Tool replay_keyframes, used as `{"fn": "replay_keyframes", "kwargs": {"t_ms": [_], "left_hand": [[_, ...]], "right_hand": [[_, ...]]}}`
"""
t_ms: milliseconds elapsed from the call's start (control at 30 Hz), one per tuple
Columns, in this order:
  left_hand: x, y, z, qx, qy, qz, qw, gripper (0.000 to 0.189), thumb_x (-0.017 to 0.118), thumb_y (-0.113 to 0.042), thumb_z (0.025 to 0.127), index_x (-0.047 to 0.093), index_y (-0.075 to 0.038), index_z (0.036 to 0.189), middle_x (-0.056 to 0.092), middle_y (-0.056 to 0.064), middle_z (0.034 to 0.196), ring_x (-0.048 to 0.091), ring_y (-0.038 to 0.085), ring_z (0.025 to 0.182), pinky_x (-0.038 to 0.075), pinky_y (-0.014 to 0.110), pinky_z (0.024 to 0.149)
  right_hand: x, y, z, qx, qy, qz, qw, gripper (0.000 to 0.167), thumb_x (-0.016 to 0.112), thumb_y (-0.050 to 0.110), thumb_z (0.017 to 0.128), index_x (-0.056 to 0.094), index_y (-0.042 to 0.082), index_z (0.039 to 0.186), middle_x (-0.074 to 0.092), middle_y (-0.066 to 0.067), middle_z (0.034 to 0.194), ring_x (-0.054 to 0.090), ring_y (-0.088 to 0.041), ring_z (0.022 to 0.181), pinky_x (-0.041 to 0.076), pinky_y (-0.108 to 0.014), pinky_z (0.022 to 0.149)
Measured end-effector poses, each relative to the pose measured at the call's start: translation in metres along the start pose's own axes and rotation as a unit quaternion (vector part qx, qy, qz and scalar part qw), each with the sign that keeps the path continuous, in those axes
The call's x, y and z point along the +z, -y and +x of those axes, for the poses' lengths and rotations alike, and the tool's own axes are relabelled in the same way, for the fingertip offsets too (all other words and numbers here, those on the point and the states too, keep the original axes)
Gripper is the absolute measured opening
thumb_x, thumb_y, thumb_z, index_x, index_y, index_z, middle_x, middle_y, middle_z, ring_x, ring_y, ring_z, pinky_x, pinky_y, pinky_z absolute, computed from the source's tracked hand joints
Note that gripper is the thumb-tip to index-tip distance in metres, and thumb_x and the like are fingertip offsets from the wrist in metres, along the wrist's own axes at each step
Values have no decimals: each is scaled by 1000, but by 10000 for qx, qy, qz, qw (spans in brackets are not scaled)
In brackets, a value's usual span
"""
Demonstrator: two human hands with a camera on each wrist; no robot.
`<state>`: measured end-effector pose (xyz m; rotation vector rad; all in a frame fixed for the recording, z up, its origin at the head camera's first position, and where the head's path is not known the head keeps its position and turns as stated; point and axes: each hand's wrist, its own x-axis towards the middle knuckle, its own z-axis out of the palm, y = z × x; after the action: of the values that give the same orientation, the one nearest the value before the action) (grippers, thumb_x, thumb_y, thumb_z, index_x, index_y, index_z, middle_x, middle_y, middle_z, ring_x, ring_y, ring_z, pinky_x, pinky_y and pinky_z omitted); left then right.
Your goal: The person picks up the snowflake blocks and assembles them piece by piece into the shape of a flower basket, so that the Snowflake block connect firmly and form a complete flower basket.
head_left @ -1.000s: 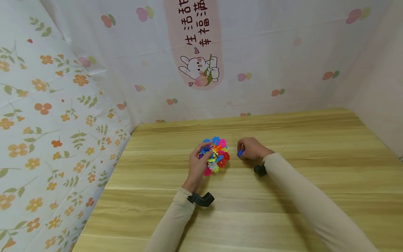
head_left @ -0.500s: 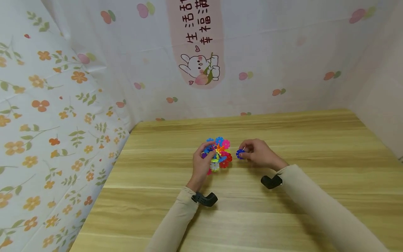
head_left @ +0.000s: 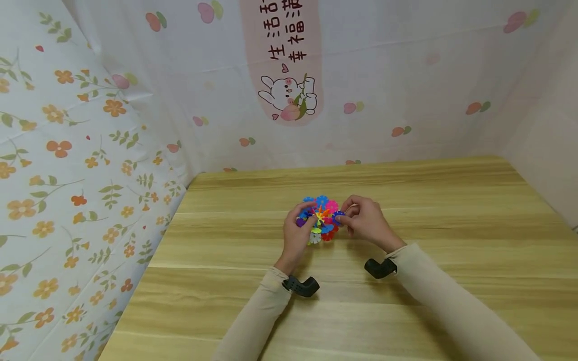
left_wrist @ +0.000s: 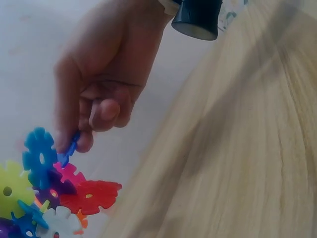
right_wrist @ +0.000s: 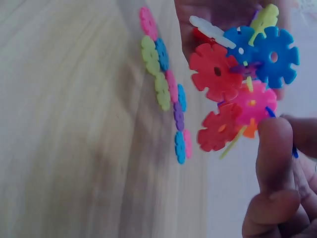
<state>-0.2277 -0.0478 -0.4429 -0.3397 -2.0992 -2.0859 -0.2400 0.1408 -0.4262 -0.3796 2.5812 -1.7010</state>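
My left hand (head_left: pixel 295 233) grips the left side of a many-coloured cluster (head_left: pixel 319 216) of notched, flower-shaped plastic building discs. Thumb and fingers of my right hand (head_left: pixel 366 219) pinch a dark blue disc (head_left: pixel 337 216), right at the cluster's right side. From the right wrist, that blue disc shows as a thin edge between the fingers, close to a pink disc (right_wrist: pixel 252 105) and red discs (right_wrist: pixel 215 72). Behind them is part of the left hand (right_wrist: pixel 223 12). In the left wrist view the right hand (left_wrist: pixel 109 64) holds the blue disc (left_wrist: pixel 69 151) just above the cluster's coloured discs.
Low against the wooden table (head_left: pixel 352 311), a row of flat linked discs (right_wrist: pixel 172 85) shows in the right wrist view. Printed cloth (head_left: pixel 384 65) hangs behind the table, and floral cloth (head_left: pixel 81 200) at its left. Both wrists carry black camera mounts (head_left: pixel 381 268).
The left hand has carried the cluster to the right. The right hand has turned the blue disc into fuller view and brought it leftward up to the cluster.
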Motion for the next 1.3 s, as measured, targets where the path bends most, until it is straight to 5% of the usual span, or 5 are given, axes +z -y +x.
{"fn": "replay_keyframes", "kwargs": {"t_ms": [233, 567, 767, 1100, 1300], "left_hand": [[7, 22, 0, 61, -117, 285, 9995, 26, 59, -5, 90, 63, -10, 115, 56, -2, 119, 46, 16, 113, 43, 33, 87], [8, 22, 0, 9, -27, 238, 9997, 26, 59, -3, 89, 63, -7, 114, 56, 2, 120, 47, 19, 110, 43, 32, 83], [9, -3, -6, 11, -35, 32, 10000, 28, 57, 4, 88, 59, 3, 115, 53, 16, 122, 44, 31, 115, 43, 31, 84], [9, -11, -9, 158, -229, 291, 9992, 30, 60, 3, 86, 61, 0, 116, 53, 15, 120, 44, 34, 90, 35, 20, 57], [2, -9, -7, 7, -74, 520, 9986, 30, 57, 0, 89, 61, -3, 118, 52, 10, 125, 48, 24, 96, 38, 23, 66]], "right_hand": [[4, -2, -4, 96, -288, 39, 9995, 14, 67, 5, 84, 54, 0, 86, 63, -22, 69, 57, -28, 43, 48, -35, 43], [12, -4, -4, 116, -669, 139, 9976, 14, 68, 3, 83, 54, 1, 84, 62, -16, 65, 60, -34, 49, 52, -37, 47], [18, -2, -4, -217, -961, 193, 9950, 15, 69, -1, 81, 54, -2, 82, 61, -10, 62, 60, -36, 50, 52, -40, 47], [20, -2, -2, -216, -649, 492, 9964, 15, 67, -1, 83, 53, -2, 82, 61, -12, 63, 60, -36, 49, 52, -43, 48], [14, -10, -6, 208, -224, 848, 9959, 9, 62, 4, 88, 57, -2, 94, 64, -22, 74, 61, -36, 56, 54, -42, 53]]}}
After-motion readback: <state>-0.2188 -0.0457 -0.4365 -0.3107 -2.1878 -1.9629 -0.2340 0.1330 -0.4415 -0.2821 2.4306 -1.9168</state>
